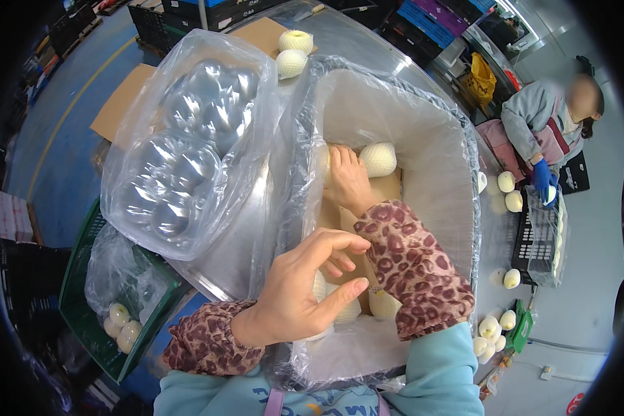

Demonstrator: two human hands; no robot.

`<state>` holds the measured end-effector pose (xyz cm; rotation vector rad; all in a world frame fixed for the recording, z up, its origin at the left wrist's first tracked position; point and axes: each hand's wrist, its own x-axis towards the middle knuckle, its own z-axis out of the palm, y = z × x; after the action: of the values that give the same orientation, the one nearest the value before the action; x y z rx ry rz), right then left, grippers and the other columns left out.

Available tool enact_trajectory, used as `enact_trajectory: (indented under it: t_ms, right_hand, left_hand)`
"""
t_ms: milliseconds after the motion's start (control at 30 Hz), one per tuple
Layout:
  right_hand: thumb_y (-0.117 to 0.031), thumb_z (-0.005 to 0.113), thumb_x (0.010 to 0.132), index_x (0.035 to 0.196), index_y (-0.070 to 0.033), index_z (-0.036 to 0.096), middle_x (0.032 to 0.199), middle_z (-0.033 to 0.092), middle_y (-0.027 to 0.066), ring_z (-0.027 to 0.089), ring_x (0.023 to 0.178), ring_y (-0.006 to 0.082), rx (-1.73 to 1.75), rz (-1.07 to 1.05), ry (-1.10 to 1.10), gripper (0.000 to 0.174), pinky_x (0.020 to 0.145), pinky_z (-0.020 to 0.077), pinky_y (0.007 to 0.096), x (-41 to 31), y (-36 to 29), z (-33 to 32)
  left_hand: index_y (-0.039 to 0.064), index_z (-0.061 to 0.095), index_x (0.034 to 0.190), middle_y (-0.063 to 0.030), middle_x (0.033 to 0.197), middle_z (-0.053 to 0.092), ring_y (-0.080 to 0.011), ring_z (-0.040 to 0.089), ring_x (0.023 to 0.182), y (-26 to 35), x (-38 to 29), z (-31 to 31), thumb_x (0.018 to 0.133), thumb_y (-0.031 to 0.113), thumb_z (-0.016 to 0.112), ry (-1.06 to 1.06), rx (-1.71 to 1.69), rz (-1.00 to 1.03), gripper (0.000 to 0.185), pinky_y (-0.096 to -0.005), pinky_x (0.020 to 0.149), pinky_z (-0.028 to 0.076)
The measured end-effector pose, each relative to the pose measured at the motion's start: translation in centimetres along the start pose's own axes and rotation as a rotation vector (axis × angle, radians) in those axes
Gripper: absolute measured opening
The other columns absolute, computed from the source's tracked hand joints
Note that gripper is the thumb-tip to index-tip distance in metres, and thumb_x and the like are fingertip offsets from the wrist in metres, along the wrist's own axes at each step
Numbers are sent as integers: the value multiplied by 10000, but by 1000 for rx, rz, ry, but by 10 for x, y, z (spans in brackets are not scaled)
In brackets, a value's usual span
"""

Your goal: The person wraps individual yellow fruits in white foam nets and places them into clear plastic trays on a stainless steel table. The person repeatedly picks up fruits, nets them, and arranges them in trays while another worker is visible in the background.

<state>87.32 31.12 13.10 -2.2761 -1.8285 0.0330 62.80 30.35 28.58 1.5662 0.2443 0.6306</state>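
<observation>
My left hand [304, 288] hovers over the near part of a crate lined with clear plastic film [439, 156], fingers apart and holding nothing. Deep in the crate, my right hand [349, 177] reaches down with its back up and fingers curled. It is against a pale fruit in a foam net [324, 169], mostly hidden by the hand, so the grip cannot be made out. Just right of those fingers lies another foam-netted fruit [378, 159]. Below my left hand several more netted fruits [384, 304] lie at the crate's near end. Brown cardboard [390, 183] shows on the bottom.
Left of the crate, a plastic bag of clear moulded trays [187, 151] lies on the metal table [229, 244]. Two netted fruits [294, 52] sit at the back. A green crate [151, 333] stands lower left. At right, a person in blue gloves [542, 179] handles fruit over a black crate [525, 249].
</observation>
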Motion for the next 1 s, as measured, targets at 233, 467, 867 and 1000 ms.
enact_trajectory:
  t_ms: [233,467,867,1000]
  right_hand:
    - [-157,852,591,1318,-21,445,1368,500,153,447,1329,324,-36,-382,83,844,1036,404,465,-28,4,-141]
    - [-153,808,659,1345,-140,498,1388,523,88,486,1321,299,-198,-719,394,753,1112,371,476,-115,-37,-233]
    - [-41,695,871,1287,-43,502,1150,544,92,595,997,174,1019,169,304,458,828,515,277,-168,-51,-227]
    - [-146,675,950,1165,17,551,1026,617,53,612,900,90,1162,221,240,297,768,521,232,-167,-61,-213]
  left_hand:
    - [-3,465,1328,-129,1294,503,-198,542,1156,-11,-1,3,887,85,704,94,-139,9,509,-320,926,491]
    - [-29,342,1432,-139,1363,466,-200,504,1243,13,32,22,908,337,731,-62,-471,-118,748,-301,955,498]
    - [28,449,1385,-75,1257,586,-149,591,1143,18,32,30,897,185,722,-114,-641,-293,581,-319,987,493]
    - [42,450,1381,-81,1262,575,-165,570,1165,11,33,34,851,121,751,-72,-541,-222,614,-324,1003,472]
